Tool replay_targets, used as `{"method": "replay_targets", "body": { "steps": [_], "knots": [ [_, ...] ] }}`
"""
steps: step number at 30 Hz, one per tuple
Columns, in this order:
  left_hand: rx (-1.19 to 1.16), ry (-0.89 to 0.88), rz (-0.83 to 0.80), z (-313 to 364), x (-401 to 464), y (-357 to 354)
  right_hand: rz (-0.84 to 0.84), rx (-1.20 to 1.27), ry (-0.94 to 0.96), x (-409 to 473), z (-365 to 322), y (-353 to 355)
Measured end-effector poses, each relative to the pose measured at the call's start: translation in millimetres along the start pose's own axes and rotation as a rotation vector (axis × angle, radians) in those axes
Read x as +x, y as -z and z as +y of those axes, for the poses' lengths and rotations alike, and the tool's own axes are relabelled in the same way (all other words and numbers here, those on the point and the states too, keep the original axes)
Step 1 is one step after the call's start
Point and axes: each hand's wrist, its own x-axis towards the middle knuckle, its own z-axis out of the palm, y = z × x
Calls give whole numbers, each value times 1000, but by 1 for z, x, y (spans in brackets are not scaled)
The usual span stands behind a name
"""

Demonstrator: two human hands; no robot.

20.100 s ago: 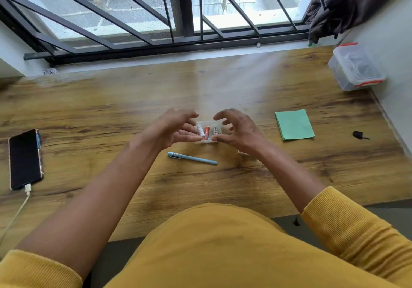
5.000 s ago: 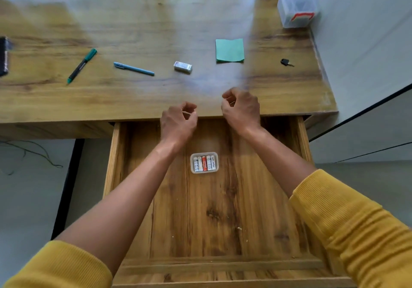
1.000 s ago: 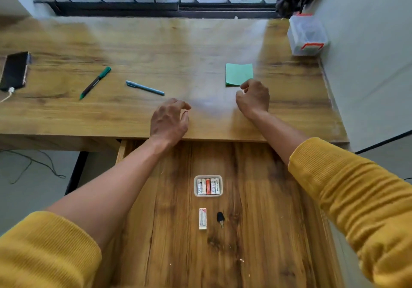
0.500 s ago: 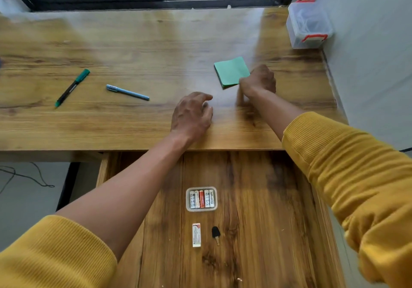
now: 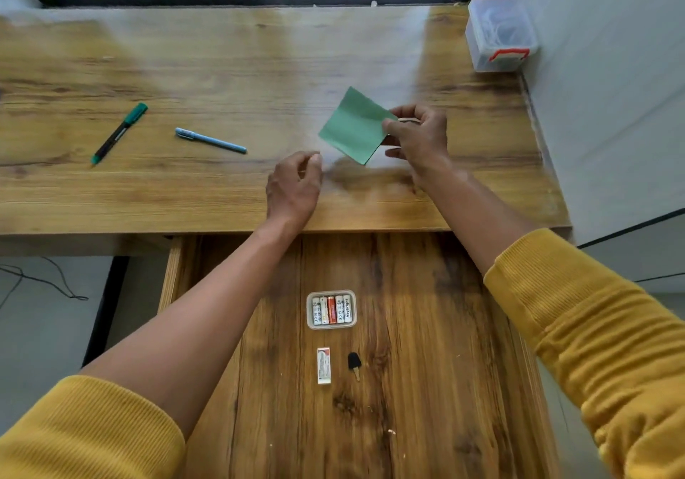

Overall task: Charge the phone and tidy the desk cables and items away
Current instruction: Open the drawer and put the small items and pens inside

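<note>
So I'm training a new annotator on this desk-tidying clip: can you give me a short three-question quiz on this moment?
1. True or false: the right hand pinches the green paper.
2. How many pens lie on the desk?
3. In the open drawer, which lies left of the black key: A) battery case, B) eraser, C) green marker?

Key: 1 true; 2 two, the green marker and the blue pen; 3 B.

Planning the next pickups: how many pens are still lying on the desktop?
2. A green-capped black marker lies at the far left of the wooden desktop; a light blue pen lies just right of it. The view cuts off further left.
</note>
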Motion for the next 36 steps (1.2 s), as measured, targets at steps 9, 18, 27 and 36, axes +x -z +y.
{"method": "replay_targets", "body": {
  "steps": [9,18,27,36],
  "knots": [
    [-420,64,-10,-16,-66,41,-352,67,4,-102,17,2],
    [-162,176,30,-77,-158,88,-274,-335,107,-204,75,-43],
    [220,302,23,-131,-221,97,-245,-509,152,-278,143,-73],
    [377,235,-71,-151,-235,81,-417,-802,185,-293,174,-78]
  ]
}}
